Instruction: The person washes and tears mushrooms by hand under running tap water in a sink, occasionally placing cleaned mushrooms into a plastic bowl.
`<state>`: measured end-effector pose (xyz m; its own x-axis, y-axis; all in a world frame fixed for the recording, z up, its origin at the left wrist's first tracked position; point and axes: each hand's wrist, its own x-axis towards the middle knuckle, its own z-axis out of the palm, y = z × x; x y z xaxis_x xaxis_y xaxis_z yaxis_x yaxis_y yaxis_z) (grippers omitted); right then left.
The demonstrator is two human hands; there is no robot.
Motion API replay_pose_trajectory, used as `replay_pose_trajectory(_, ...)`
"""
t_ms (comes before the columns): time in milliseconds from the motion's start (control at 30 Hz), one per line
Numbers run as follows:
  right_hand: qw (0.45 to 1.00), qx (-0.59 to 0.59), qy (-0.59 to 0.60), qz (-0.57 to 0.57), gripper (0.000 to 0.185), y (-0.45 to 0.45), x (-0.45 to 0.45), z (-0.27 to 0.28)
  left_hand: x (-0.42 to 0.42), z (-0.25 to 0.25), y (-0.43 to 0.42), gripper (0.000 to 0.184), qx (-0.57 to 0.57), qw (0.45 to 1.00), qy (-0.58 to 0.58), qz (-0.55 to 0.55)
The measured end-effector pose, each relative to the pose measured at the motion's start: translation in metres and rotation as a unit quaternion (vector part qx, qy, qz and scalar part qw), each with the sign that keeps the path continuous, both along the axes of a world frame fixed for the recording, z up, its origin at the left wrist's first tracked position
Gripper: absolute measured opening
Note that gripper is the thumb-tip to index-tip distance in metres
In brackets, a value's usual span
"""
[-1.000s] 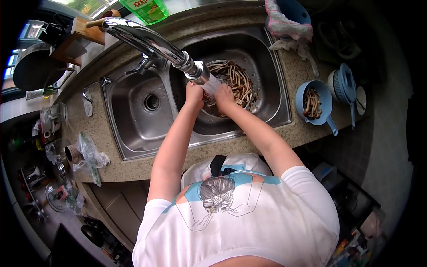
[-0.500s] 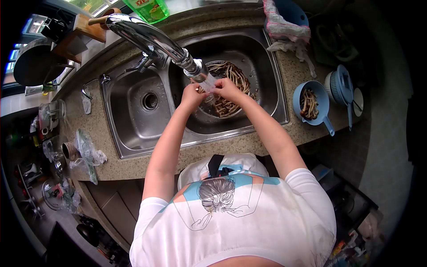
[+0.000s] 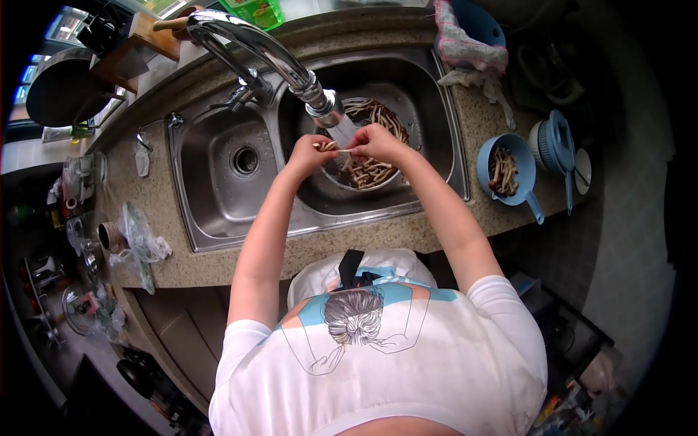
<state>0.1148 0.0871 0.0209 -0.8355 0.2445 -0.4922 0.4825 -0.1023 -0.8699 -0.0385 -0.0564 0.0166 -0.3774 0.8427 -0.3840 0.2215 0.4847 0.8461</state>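
Both of my hands are under the running faucet [image 3: 323, 105], above a round bowl [image 3: 358, 190] in the right sink basin. Long, thin, brown-capped mushrooms [image 3: 385, 120] lie in the bowl. My left hand [image 3: 307, 155] is closed around a few mushrooms [image 3: 326, 146], whose ends stick out by the thumb. My right hand [image 3: 382, 144] pinches the far end of a pale mushroom stem [image 3: 345, 151] stretched between both hands. Water falls beside the fingertips. The tips of my right fingers are partly hidden.
On the right counter, a blue handled colander [image 3: 529, 182] holds more mushrooms, beside another blue colander [image 3: 560, 142]. The left sink basin [image 3: 218, 200] has a drain. Plastic bags [image 3: 142, 236] lie on the left counter. A green bottle [image 3: 258, 13] stands behind the faucet.
My hands have drawn slightly apart, the left moving a little left, so a pale stem now shows between them. The whole view has shifted slightly.
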Motion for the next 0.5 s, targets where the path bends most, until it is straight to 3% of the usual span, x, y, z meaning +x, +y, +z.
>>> replay_pose_trajectory(133,1.000,0.001,0.012,-0.016,0.007,-0.004,-0.006,0.011,0.014,0.031,0.012,0.017,0.012,0.998,0.047,-0.041)
replay_pose_trajectory(200,0.999,0.000,0.027,-0.040,0.006,-0.003,-0.004,0.019,0.012,0.023,0.014,0.015,0.031,0.995,-0.092,0.010)
replay_pose_trajectory(333,0.995,-0.053,0.046,-0.065,0.005,0.000,0.002,0.019,0.012,0.022,0.013,0.014,0.033,0.993,-0.111,0.005)
replay_pose_trajectory(500,0.992,0.083,0.077,-0.061,0.009,-0.004,0.006,0.013,0.011,0.000,0.016,0.013,0.014,0.994,-0.106,0.007)
